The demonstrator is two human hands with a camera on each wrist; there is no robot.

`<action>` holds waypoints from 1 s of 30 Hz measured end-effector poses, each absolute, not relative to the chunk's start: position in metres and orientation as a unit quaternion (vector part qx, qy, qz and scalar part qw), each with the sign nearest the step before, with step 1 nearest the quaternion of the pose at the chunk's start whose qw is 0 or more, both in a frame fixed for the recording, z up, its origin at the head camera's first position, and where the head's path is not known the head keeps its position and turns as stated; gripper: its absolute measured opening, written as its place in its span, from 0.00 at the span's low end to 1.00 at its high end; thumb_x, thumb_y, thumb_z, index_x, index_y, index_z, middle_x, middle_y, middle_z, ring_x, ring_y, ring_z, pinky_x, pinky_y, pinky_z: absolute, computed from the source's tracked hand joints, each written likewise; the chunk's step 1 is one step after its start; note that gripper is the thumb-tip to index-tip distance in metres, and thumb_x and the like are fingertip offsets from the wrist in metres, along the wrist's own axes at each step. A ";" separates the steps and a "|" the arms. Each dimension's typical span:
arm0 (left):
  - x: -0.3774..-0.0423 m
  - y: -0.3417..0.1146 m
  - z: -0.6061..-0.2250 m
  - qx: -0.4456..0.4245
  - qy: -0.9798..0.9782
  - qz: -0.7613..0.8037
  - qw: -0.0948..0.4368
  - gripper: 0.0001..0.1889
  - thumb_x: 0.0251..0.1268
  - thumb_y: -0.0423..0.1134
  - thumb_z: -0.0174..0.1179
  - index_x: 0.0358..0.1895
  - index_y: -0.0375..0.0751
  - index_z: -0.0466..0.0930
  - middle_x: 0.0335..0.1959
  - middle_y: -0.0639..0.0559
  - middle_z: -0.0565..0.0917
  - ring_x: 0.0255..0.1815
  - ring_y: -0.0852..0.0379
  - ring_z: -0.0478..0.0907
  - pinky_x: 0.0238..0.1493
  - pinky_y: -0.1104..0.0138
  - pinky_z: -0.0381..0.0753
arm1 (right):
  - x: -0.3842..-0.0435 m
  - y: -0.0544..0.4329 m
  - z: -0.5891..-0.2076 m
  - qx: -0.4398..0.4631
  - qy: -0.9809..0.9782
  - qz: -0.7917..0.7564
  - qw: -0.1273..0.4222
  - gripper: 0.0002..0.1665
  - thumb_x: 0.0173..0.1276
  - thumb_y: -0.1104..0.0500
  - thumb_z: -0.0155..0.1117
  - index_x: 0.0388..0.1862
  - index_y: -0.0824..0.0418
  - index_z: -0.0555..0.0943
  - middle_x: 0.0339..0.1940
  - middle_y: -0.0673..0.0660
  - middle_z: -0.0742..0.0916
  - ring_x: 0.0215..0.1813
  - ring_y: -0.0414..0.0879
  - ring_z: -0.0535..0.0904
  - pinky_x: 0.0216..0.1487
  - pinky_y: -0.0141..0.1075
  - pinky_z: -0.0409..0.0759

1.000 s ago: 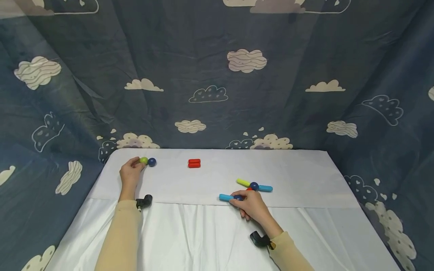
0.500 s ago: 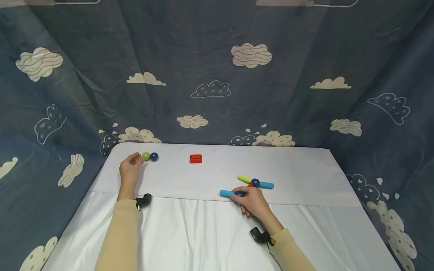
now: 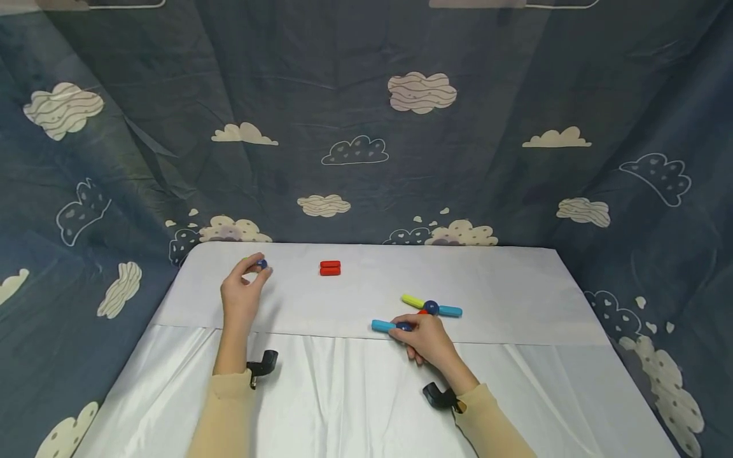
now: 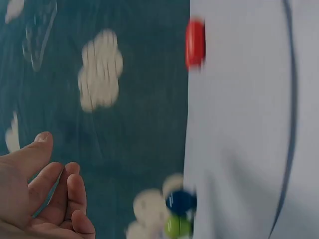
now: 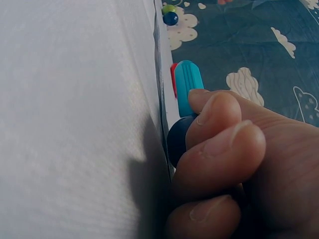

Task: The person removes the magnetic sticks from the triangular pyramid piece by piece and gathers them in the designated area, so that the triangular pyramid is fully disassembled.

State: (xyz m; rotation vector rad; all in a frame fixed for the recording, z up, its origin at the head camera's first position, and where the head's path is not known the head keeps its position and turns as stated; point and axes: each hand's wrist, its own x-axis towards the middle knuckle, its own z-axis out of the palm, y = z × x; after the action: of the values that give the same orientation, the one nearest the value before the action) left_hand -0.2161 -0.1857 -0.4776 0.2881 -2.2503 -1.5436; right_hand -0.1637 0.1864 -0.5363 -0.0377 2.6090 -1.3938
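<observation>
Hands, two, bare. Left hand (image 3: 242, 296): at the far left of the white table (image 3: 515, 286), fingers loosely curved, thumb apart from them, nothing held; in the left wrist view a gap parts it from the green ball (image 4: 178, 226) and the left blue ball (image 4: 180, 202), a pair seen side by side; whether joined, cannot tell. Right hand (image 3: 426, 340): nearer, right of centre, thumb and fingers pinching the near light-blue rod (image 3: 382, 326) about where it meets the near blue ball (image 5: 178, 142). Just beyond it: lime rod (image 3: 412, 301), right blue ball (image 3: 431, 308) and far light-blue rod (image 3: 450, 312) in a line, with a red piece (image 3: 422, 312) partly hidden by the hand. Red rods (image 3: 329, 271), two, parallel, far centre. Handling note, by judgement: the right pinch is best kept steady and light, lest the rod twist at its ball; any grasp of the ball pair should go round its sides, since round pieces may roll if nudged.
</observation>
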 end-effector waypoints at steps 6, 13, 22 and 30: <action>-0.200 -0.135 -0.482 0.028 -0.810 -0.568 0.142 0.20 0.69 0.38 0.72 0.63 0.47 0.86 0.59 0.45 0.89 0.58 0.47 0.82 0.55 0.63 0.68 | -0.164 0.187 -0.536 -0.012 0.879 -0.469 0.089 0.15 0.70 0.55 0.76 0.53 0.57 0.90 0.09 0.50 0.80 0.07 0.38 0.69 0.12 0.32 0.71; -0.188 -0.080 -0.510 -0.061 -0.824 -0.560 0.060 0.20 0.66 0.40 0.75 0.61 0.50 0.87 0.57 0.53 0.90 0.56 0.49 0.84 0.63 0.54 0.76 | -0.163 0.187 -0.536 -0.010 0.879 -0.468 0.090 0.15 0.70 0.55 0.75 0.53 0.56 0.90 0.09 0.50 0.79 0.07 0.39 0.69 0.12 0.32 0.71; -0.178 -0.044 -0.534 -0.129 -0.825 -0.549 -0.029 0.21 0.66 0.43 0.75 0.61 0.47 0.87 0.56 0.54 0.89 0.56 0.52 0.83 0.66 0.51 0.80 | -0.164 0.186 -0.537 -0.012 0.882 -0.462 0.093 0.13 0.70 0.54 0.76 0.52 0.55 0.90 0.09 0.50 0.79 0.07 0.39 0.68 0.12 0.31 0.71; -0.175 -0.033 -0.547 -0.163 -0.857 -0.486 -0.053 0.16 0.69 0.44 0.73 0.58 0.49 0.88 0.47 0.55 0.88 0.50 0.59 0.82 0.58 0.60 0.81 | -0.165 0.186 -0.537 -0.018 0.887 -0.452 0.090 0.12 0.71 0.54 0.76 0.51 0.54 0.90 0.08 0.50 0.79 0.07 0.38 0.67 0.12 0.31 0.69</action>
State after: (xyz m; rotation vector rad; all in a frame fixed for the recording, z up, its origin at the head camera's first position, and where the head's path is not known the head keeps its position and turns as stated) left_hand -0.1749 -0.0327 -0.5471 -0.5308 -2.7874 -1.5804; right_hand -0.1645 0.1858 -0.5374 -0.0523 2.6383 -1.3430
